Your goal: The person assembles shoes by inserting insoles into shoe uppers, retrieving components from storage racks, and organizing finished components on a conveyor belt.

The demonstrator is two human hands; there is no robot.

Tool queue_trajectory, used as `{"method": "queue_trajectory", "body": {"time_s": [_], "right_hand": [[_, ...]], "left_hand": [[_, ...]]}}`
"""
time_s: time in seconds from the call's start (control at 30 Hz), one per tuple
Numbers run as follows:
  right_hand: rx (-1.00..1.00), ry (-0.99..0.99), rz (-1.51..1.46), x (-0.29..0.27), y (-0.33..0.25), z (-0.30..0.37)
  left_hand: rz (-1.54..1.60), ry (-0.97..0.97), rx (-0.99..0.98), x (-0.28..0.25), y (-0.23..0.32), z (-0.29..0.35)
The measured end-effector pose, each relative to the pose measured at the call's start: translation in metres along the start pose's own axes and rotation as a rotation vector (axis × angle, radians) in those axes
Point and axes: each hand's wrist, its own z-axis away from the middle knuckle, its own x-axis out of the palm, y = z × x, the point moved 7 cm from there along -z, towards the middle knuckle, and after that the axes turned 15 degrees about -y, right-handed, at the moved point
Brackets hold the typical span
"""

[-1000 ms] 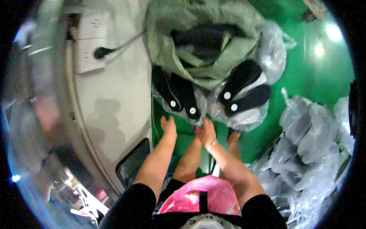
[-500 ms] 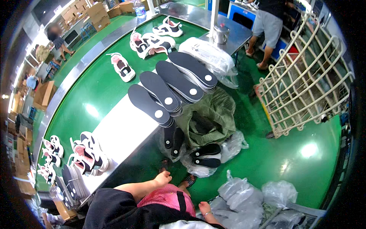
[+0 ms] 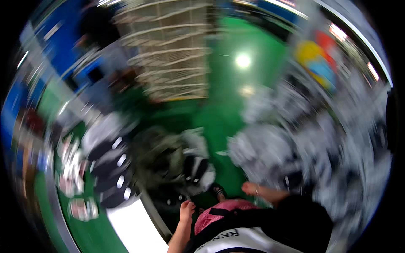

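My left hand (image 3: 187,207) hangs in front of me with its fingers curled in and nothing visible in it. Lower right of centre is my right hand (image 3: 250,188), a bracelet at its wrist; its fingers are smeared by motion. Both are near the pink checked cloth (image 3: 230,205) at my waist. To the left, stacks of dark insoles (image 3: 110,185) with white dots lie in a row at the end of a white board (image 3: 137,223). An olive sack (image 3: 158,156) sits beyond my left hand, with dark insoles (image 3: 196,168) in clear plastic beside it.
White-and-pink shoes (image 3: 83,209) stand on the green tabletop (image 3: 99,238) at left. A tall lattice cart (image 3: 168,55) is ahead, a person (image 3: 99,29) to its left. Plastic bags (image 3: 265,147) pile up on the right. Much of the view is blurred.
My view has swung to the right, so the table, insoles and cart now appear further left and the plastic bags fill the right. Both hands stay low near my waist.
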Motion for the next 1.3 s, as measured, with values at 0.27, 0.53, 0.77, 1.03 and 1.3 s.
{"method": "queue_trajectory", "body": {"time_s": [0.27,0.53,0.77,1.03,1.3], "right_hand": [[-0.269,0.516,-1.044,-0.080,0.000,0.183],[-0.552,0.783,-0.949,-0.170,-0.008,0.355],[-0.667,0.847,-1.175,-0.195,0.064,0.407],[-0.793,0.726,-1.390,-0.270,0.087,0.342],[-0.807,0.914,-1.442,-0.418,0.134,0.280]], "left_hand": [[-0.370,-0.687,0.057,0.104,0.020,-0.070],[-0.493,-0.693,0.023,0.344,0.145,-0.066],[-0.761,-1.044,0.126,0.585,0.156,-0.058],[-0.739,-0.860,0.047,0.651,0.174,-0.152],[-0.663,-0.751,0.232,0.728,0.208,-0.286]]}}
